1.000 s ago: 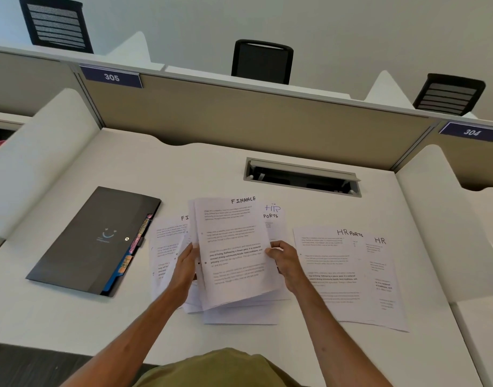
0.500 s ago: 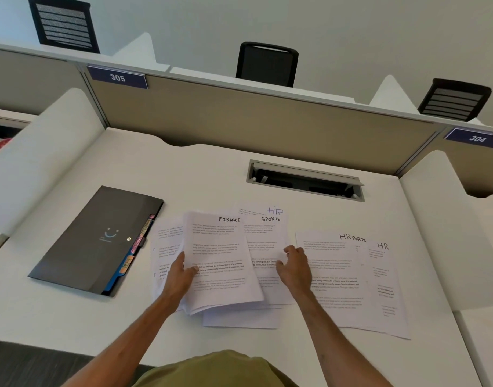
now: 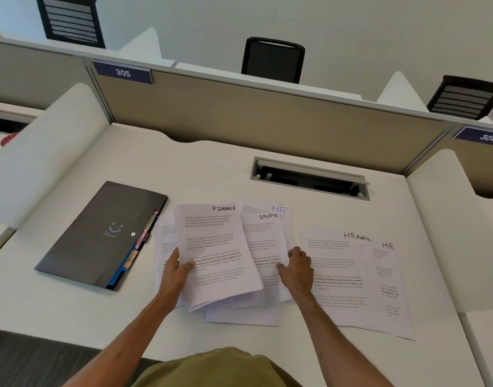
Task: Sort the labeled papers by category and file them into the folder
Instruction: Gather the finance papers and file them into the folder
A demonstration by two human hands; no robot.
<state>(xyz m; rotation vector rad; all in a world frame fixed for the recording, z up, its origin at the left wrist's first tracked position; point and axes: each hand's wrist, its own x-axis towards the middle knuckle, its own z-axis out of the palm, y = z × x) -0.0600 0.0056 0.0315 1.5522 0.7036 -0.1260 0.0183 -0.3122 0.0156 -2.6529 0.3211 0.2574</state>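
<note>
My left hand (image 3: 176, 270) grips the left edge of a small stack of sheets headed FINANCE (image 3: 217, 252), lifted a little off the white desk. To its right lies a sheet headed SPORTS (image 3: 263, 241) over one headed HR (image 3: 281, 212). My right hand (image 3: 297, 266) pinches the right edge of the SPORTS sheet, thumb on top. More loose sheets lie under both. Further right, a pile headed HR (image 3: 348, 277) lies flat with another HR sheet (image 3: 390, 291) beneath it. The dark grey folder (image 3: 100, 236) with coloured tabs lies closed at the left.
An open cable slot (image 3: 309, 178) is set in the desk behind the papers. White side dividers (image 3: 41, 152) flank the desk and a beige partition (image 3: 267, 118) closes the back. Bare desk (image 3: 206, 169) lies between the papers and the partition.
The FINANCE stack has come down and leftwards in my left hand. My right hand let go of it and moved right onto the SPORTS sheet.
</note>
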